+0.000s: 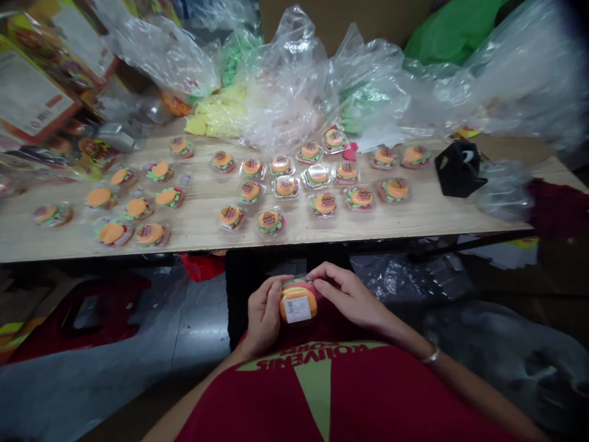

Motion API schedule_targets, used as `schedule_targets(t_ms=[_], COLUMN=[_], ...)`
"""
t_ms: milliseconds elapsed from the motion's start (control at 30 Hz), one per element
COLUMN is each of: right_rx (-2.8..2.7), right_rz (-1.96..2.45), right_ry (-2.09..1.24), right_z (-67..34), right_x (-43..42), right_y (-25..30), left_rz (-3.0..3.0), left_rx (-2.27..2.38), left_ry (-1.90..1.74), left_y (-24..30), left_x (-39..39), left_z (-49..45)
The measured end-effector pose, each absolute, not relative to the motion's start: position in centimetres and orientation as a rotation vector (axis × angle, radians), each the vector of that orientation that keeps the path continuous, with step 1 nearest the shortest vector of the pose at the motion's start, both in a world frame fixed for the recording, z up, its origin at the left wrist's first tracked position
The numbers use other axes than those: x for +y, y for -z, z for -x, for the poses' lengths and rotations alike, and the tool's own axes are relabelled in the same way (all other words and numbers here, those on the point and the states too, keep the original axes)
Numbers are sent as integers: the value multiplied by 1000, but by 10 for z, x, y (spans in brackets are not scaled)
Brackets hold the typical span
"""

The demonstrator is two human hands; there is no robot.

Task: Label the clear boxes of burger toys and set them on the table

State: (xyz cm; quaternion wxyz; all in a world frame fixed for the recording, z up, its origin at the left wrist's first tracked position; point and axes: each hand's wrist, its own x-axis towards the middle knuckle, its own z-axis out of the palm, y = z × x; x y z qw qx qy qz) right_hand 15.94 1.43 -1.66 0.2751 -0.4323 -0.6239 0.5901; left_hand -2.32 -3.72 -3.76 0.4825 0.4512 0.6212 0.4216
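Between my hands, close to my body and below the table edge, is a toy burger in a clear plastic pack. A white barcode label faces up on it. My left hand grips the pack's left side, thumb on top. The fingers of my right hand pinch its upper right edge. More packed toy burgers lie on the wooden table in front of me, in loose groups at the left, middle and right. Orange buns with green and red layers show through their clear packs.
Clear bags with yellow, pink and green pieces line the table's back. Printed boxes stand at the far left. A black tape dispenser sits at the right, beside clear plastic. A red stool is on the floor at left.
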Motion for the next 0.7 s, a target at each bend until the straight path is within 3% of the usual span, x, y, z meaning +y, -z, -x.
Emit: schedule_targets(t_ms=[367, 700], right_rx=[-1622, -1627], right_rz=[1185, 1128], right_ry=[-1475, -1834], right_z=[-163, -166], right_x=[2, 16], right_y=[24, 21], left_rz=[-1272, -1302], left_rx=[1357, 1198], left_ry=[-903, -665], left_y=[34, 7], left_x=[-38, -31], left_z=[31, 42])
